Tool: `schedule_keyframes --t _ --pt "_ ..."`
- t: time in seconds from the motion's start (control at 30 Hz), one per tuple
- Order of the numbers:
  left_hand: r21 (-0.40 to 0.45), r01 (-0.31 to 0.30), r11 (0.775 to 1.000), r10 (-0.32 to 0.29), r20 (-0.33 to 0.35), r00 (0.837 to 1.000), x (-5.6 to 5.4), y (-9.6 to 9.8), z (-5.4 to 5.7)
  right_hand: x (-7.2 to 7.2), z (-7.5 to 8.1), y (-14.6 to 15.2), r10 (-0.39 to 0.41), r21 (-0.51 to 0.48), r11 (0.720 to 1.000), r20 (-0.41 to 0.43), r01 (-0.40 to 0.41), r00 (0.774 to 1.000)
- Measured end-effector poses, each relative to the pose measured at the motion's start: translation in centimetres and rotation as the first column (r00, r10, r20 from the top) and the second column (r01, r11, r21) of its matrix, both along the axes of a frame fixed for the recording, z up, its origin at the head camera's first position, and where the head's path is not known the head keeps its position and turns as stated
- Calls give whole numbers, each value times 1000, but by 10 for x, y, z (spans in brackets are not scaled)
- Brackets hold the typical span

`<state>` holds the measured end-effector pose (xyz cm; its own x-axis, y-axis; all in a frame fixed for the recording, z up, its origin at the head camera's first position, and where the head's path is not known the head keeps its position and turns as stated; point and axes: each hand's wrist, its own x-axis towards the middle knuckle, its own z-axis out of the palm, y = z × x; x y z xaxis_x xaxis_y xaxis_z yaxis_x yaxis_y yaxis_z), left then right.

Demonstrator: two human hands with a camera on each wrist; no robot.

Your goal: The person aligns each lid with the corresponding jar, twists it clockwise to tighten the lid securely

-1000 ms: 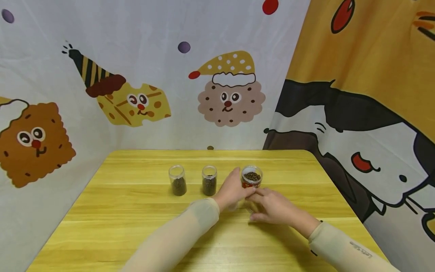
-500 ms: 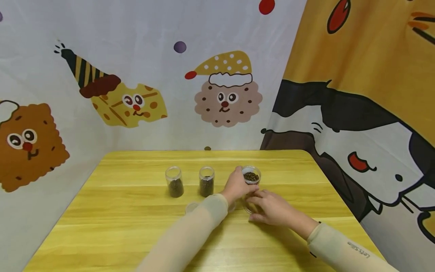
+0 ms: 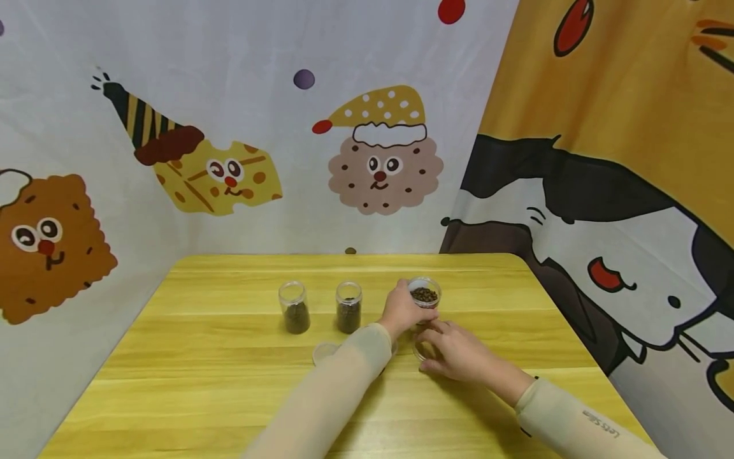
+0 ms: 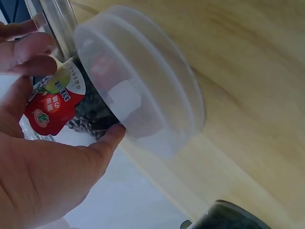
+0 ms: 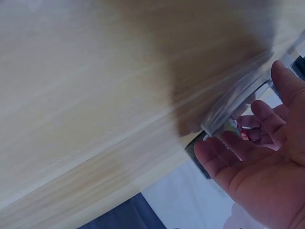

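Observation:
My left hand [image 3: 402,309] grips a clear jar [image 3: 424,294] of brown pellets, its mouth uncovered. A red label [image 4: 53,109] shows on that jar in the left wrist view, between thumb and fingers. Just in front of it, my right hand [image 3: 459,350] spans a round clear lid [image 3: 422,352] low over the table, thumb on one side of the rim and fingers on the other. From the right wrist, the lid [image 5: 238,98] appears edge-on between thumb and fingertips. Another translucent lid [image 4: 143,81] looms close beneath the left wrist.
Two uncovered clear jars, a left one [image 3: 295,315] and a middle one [image 3: 348,312], hold dark grains on the wooden table [image 3: 172,382]. A clear lid [image 3: 324,352] lies in front of them, partly behind the left sleeve. A printed curtain [image 3: 241,57] hangs behind the table.
The left hand has shifted a little right around the pellet jar, covering its red label in the head view. The right hand stays at the lid. The head view has turned slightly.

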<state>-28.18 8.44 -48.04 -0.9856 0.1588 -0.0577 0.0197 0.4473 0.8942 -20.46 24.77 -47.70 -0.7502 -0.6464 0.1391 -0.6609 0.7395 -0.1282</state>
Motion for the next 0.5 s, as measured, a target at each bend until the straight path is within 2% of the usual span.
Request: schedule_keyframes --t 0.2,0.33,0.5 --pt "7 -10 1000 10 -6 1000 1 1 1 0 5 1 -83 -14 996 77 84 994" --pt "-9 -21 1000 21 -15 1000 2 2 1 0 6 2 -107 -12 994 124 110 986" --pt "-30 -36 999 36 -14 999 1 3 -2 0 5 3 -130 10 991 143 130 981"
